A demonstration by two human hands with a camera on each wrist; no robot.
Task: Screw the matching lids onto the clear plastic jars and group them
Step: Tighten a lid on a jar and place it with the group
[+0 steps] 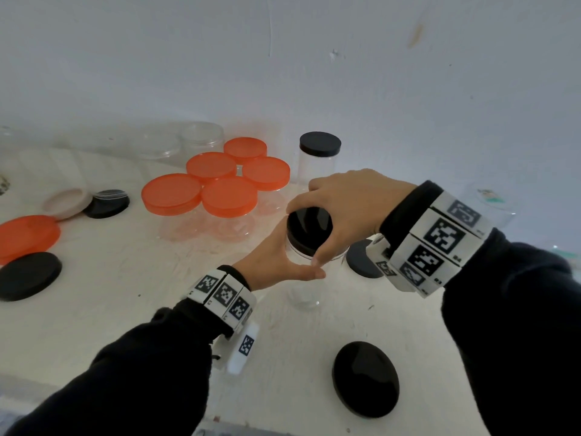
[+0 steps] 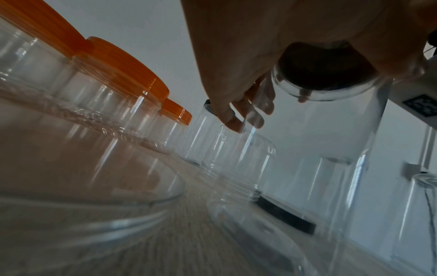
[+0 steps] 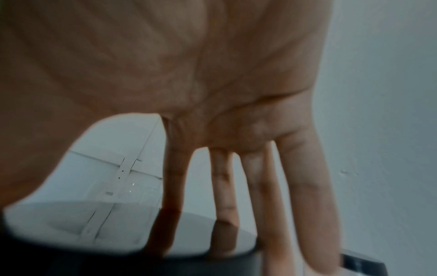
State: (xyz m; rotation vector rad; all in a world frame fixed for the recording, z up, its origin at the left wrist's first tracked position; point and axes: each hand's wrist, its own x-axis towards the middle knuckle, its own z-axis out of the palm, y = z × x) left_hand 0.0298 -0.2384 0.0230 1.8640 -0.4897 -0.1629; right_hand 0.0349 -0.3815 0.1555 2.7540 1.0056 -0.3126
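Observation:
A clear plastic jar (image 1: pixel 303 295) is held just above the white table (image 1: pixel 132 297) in the middle of the head view. My left hand (image 1: pixel 295 259) grips its upper body from the left, thumb across the front. A black lid (image 1: pixel 311 221) sits on the jar's mouth, and my right hand (image 1: pixel 306 239) grips its rim from above with thumb and fingers. From the left wrist, the jar (image 2: pixel 331 149) and lid (image 2: pixel 326 72) show under the right hand. In the right wrist view the fingers (image 3: pixel 307 186) reach down to the lid (image 3: pixel 212 261).
Several orange-lidded jars (image 1: pixel 220 180) cluster behind, with a black-lidded jar (image 1: pixel 319 152) to their right. Loose black lids lie at the left (image 1: pixel 28 275), front (image 1: pixel 366 379) and under my right wrist (image 1: pixel 361 259). An orange lid (image 1: pixel 28 236) and a beige lid (image 1: pixel 67 202) lie left.

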